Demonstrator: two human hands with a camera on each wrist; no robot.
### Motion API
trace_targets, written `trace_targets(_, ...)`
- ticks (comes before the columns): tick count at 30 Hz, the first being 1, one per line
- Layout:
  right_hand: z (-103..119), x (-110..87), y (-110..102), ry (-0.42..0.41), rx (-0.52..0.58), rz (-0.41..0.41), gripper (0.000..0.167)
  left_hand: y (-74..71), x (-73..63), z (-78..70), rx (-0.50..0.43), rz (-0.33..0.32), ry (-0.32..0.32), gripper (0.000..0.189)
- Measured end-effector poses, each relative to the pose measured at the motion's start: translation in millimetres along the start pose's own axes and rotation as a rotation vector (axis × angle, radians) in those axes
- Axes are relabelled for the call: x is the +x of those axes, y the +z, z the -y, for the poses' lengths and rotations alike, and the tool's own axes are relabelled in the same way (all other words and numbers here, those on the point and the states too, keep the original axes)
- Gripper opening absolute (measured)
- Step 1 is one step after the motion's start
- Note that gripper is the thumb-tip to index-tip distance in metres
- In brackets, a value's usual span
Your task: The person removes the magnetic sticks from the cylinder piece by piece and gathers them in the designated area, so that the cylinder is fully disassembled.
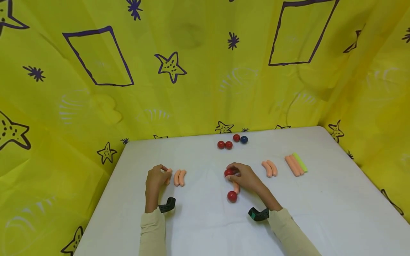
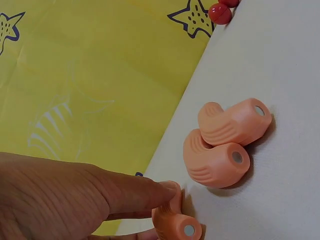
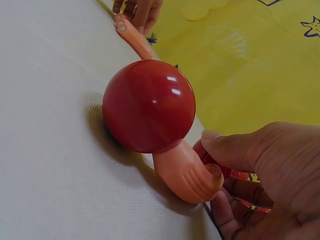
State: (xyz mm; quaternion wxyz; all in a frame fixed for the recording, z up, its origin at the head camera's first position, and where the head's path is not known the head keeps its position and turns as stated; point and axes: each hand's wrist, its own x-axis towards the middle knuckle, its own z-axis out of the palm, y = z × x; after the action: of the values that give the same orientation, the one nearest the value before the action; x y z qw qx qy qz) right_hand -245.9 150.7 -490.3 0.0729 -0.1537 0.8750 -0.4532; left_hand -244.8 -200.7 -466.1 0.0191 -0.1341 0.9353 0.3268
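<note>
My left hand (image 1: pixel 155 180) pinches a curved peach magnetic rod (image 2: pixel 172 220) between thumb and fingers, its round metal end facing the left wrist camera. Just right of it, two more curved peach rods (image 1: pixel 179 178) lie side by side on the white table. Farther right, my right hand (image 1: pixel 246 177) grips a red ball (image 1: pixel 228 172) at the far end of another curved rod (image 3: pixel 182 175). A second red ball (image 3: pixel 149 106) sits against that rod's near end. In the right wrist view, the gripped ball is mostly hidden behind the rod and fingers.
Toward the back of the table (image 1: pixel 198 220) lie several red balls (image 1: pixel 221 144) and a blue ball (image 1: pixel 244 139). On the right are two curved peach rods (image 1: pixel 269 169), straight peach rods (image 1: pixel 293 166) and a green rod (image 1: pixel 300 163). A yellow patterned curtain (image 1: pixel 205 99) hangs behind.
</note>
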Motion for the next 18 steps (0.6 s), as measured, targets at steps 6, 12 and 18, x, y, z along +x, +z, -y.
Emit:
trace_targets(6,-0.6,-2.0,0.2,0.022,-0.002,-0.013,0.034,-2.8,-1.9,0.9,0.008,0.015,-0.004,0.036)
trace_targets(12,-1.0,-2.6,-0.3,0.034,0.002,-0.011,0.032,-2.8,-0.9,-1.0,0.029,0.044,0.017,0.035)
trace_targets(18,-2.7,-2.0,-0.9,0.025,0.005,-0.019,0.032,-1.6,0.9,-6.3,0.046,0.061,0.061,0.031)
